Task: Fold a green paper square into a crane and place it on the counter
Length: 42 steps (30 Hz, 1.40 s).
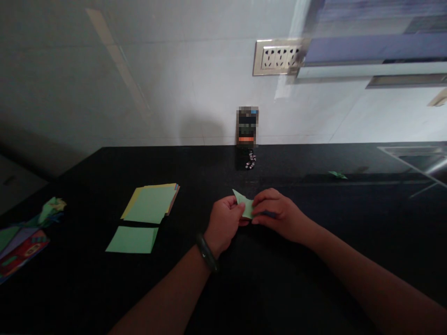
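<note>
A small piece of folded green paper (pixel 246 208) is held between my two hands, just above the black countertop. My left hand (pixel 225 221) pinches its left side, thumb on top. From the right, my right hand (pixel 275 211) grips the other edge between thumb and fingers. One pointed corner of the paper sticks up at the upper left. To the left lies a stack of coloured paper (pixel 150 203) with a green sheet on top and yellow and other colours showing below. In front of it rests a creased green sheet (pixel 132 240).
A phone (pixel 247 126) leans upright against the tiled wall, a beaded strap (pixel 250 159) beside its base. A small folded green paper shape (pixel 337 175) lies at the right, near a metal sink edge (pixel 412 151). Colourful packaging (pixel 24 251) and a crumpled paper piece (pixel 51 209) are at the far left.
</note>
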Available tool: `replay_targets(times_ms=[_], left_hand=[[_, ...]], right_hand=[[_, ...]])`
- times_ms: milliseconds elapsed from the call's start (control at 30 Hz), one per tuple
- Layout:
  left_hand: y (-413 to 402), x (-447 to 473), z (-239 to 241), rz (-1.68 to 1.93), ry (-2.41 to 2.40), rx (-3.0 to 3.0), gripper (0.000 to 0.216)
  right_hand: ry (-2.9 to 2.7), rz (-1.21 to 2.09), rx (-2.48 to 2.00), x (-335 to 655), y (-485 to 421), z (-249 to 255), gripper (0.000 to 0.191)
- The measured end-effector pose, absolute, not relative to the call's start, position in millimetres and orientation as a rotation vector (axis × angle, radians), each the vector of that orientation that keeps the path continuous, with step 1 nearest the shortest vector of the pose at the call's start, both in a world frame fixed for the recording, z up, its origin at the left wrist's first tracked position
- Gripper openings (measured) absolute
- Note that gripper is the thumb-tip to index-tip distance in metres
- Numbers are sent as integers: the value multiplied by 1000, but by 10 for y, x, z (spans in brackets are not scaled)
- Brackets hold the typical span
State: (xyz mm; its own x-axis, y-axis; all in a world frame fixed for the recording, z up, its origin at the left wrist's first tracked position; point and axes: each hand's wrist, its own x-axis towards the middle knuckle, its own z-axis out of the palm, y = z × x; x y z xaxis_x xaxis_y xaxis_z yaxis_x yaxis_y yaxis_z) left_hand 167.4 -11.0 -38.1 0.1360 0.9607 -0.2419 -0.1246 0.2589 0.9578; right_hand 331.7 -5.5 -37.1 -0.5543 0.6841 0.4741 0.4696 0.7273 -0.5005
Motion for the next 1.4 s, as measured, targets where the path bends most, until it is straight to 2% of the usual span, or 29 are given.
replay_targets(times_ms=[267,700,833,1067,1400], left_hand=[[-117,1667,-360,988,1112,931,8],[-114,1663,-360,972,1106,905,9],[-113,1669,-360,978,1109,897,8],[-102,1680,-376,1006,1133,919,7],[-98,1690,-402,997,1093,912,11]], right_hand=[[-2218,613,-890,3332,-41,-377,5],[-2254,554,-886,3338,-39,-375,8],[-2296,423,-865,3321,-65,-340,11],[-2502,-18,-883,3241,-143,-296,16],[-2405,-176,-884,3122,-206,-325,13]])
